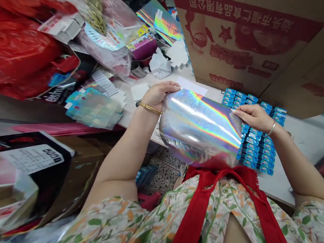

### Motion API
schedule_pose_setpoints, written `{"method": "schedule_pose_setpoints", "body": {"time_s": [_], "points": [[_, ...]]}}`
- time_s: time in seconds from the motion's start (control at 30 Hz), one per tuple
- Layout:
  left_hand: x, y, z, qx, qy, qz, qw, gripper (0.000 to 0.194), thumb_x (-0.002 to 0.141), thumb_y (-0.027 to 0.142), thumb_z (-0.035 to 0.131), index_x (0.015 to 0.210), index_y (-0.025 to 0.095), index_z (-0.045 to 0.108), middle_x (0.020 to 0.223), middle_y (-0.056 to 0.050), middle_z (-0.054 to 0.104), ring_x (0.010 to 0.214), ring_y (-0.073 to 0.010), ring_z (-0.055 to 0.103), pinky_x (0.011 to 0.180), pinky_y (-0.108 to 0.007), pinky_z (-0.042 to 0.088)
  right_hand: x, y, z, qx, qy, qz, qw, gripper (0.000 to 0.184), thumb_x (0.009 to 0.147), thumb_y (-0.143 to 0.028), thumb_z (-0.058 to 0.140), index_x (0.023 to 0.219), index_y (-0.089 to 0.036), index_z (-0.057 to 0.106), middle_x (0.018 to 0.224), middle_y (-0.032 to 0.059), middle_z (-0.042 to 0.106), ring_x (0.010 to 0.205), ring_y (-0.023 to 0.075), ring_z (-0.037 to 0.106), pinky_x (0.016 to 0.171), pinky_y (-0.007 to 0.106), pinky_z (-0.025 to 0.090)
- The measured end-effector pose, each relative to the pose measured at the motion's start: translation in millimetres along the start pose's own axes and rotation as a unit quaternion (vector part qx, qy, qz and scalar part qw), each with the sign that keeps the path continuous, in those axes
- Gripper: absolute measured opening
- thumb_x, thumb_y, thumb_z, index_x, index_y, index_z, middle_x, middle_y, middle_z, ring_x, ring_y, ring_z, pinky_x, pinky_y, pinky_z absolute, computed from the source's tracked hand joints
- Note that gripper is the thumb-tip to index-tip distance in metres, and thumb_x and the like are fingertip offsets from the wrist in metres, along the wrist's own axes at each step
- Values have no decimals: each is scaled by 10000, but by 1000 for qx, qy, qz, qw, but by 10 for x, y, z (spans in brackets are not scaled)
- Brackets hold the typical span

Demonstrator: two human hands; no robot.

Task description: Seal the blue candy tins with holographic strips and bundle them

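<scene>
A shiny silver holographic sheet (200, 124) is stretched between my hands, in front of my chest and over the table's near edge. Rainbow bands run across it, and its lower edge curls toward me. My left hand (161, 93) pinches its upper left corner between thumb and fingers. At the upper right corner, my right hand (255, 117) grips it the same way. Beyond and beneath the right hand stand rows of small blue boxes (257, 146), partly hidden by the sheet and hand. Whether the sheet is a bag or a single layer, I cannot tell.
A large printed cardboard carton (246, 68) stands at the back right. Red plastic bags (19, 52), rubber bands (95, 15) and a stack of clear blue-tinted packets (96, 107) crowd the left. An opened black carton (50, 165) sits at the lower left. More holographic sheets (166, 23) lie behind.
</scene>
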State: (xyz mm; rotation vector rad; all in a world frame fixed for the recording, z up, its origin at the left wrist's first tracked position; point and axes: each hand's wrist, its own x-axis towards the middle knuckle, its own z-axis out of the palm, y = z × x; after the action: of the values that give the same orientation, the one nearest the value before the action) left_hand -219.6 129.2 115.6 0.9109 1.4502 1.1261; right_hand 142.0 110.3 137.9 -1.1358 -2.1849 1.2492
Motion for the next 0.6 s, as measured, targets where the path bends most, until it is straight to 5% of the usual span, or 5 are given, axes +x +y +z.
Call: {"method": "schedule_pose_setpoints", "body": {"time_s": [0.1,0.2,0.43,0.53,0.6], "points": [[54,-140,323,13,-36,-62,997,128,652,117,753,704,152,641,627,13,555,523,-104,497,569,-260,394,-103,303,-112,-89,60,22,994,561,953,-634,529,597,-201,537,565,-4,517,583,123,439,610,297,305],[299,-392,662,38,-11,-45,998,149,599,95,729,678,157,618,609,22,555,517,-98,482,556,-243,366,-55,690,-196,-126,102,45,986,506,954,-534,569,572,-203,538,550,7,545,602,142,485,628,303,313],[1067,-1145,1277,194,33,-47,979,96,658,131,621,678,188,546,600,33,532,550,-119,491,592,-260,418,298,1749,-250,40,28,145,988,321,912,-435,624,688,-209,574,579,-15,616,518,145,580,577,290,440],[1238,-1409,1494,261,31,-50,964,73,674,113,633,695,170,592,695,-41,629,714,-205,614,741,-349,505,397,2213,-228,11,61,179,982,423,889,-510,645,607,-208,554,522,-15,589,471,144,580,559,294,430],[1287,-1557,1703,306,39,-38,951,178,676,97,667,848,137,686,969,-145,724,1031,-321,660,989,-465,484,433,2486,-188,36,83,202,975,527,843,-624,668,551,-212,518,498,-13,574,452,144,575,544,295,422]]}}
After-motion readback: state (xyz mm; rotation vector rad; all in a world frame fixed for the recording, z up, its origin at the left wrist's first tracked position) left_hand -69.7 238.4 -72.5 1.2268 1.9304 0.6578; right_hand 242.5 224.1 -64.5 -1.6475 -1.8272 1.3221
